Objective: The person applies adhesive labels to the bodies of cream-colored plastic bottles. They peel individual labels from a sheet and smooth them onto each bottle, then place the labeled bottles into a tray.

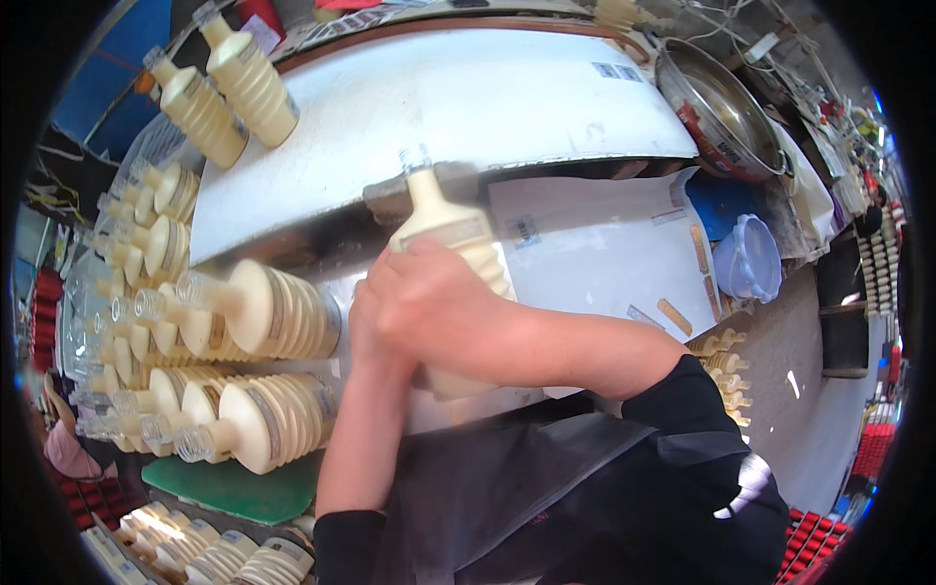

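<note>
A cream ribbed bottle (435, 203) with a clear threaded neck is in front of me, its neck pointing away. My right hand (434, 297) crosses over its body with the fingers curled round toward the left. Close against it, my left hand (367, 310) grips the bottle's left side, and most of its fingers are hidden. Part of a label band shows just above my right knuckles. Both hands are slightly blurred. To the left lie several more cream bottles (278, 310) on their sides, stacked with their necks pointing left.
Two cream bottles (255, 93) lie on a raised white board (439, 88) at the far left. Right of my hands, a white sheet (595, 258) carries several small label strips (673, 316). Beyond are a lilac bucket (749, 258) and a round metal basin (721, 102). A green board (229, 489) sits lower left.
</note>
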Motion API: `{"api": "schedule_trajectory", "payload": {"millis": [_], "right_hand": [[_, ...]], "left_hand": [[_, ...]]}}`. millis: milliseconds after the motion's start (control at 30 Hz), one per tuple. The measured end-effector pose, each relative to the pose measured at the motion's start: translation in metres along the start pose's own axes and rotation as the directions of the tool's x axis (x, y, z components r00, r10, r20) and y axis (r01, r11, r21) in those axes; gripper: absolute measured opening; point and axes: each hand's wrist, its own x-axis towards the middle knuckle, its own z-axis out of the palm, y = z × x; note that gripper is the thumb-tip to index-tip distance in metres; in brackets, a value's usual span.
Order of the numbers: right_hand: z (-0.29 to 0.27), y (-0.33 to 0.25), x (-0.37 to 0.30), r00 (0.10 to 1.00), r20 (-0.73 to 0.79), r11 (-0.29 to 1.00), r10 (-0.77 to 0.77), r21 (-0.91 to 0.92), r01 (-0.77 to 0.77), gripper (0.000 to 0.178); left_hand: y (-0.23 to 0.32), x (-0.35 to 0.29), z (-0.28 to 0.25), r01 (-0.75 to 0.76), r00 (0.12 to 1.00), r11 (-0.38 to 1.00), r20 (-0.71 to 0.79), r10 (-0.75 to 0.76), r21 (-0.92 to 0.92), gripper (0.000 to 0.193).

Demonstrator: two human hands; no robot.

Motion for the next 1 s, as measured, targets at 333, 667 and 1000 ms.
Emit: {"api": "schedule_trajectory", "payload": {"millis": [333, 667, 1000], "right_hand": [[-0.021, 0.044, -0.041, 0.801, -0.106, 0.771, 0.589, 0.372, -0.517, 0.031], [-0.001, 0.064, -0.092, 0.495, -0.024, 0.361, 0.869, 0.714, -0.600, 0.033], [-0.013, 0.052, -0.080, 0.630, -0.250, 0.626, 0.735, 0.608, -0.489, 0.024]], "left_hand": [[-0.017, -0.022, 0.001, -0.402, 0.864, -0.106, 0.415, 0.285, 0.909, 0.085], [-0.023, -0.019, -0.006, -0.394, 0.855, -0.112, 0.409, 0.318, 0.912, 0.094], [-0.028, -0.022, -0.002, -0.312, 0.920, 0.280, 0.216, 0.327, 0.908, 0.100]]}}
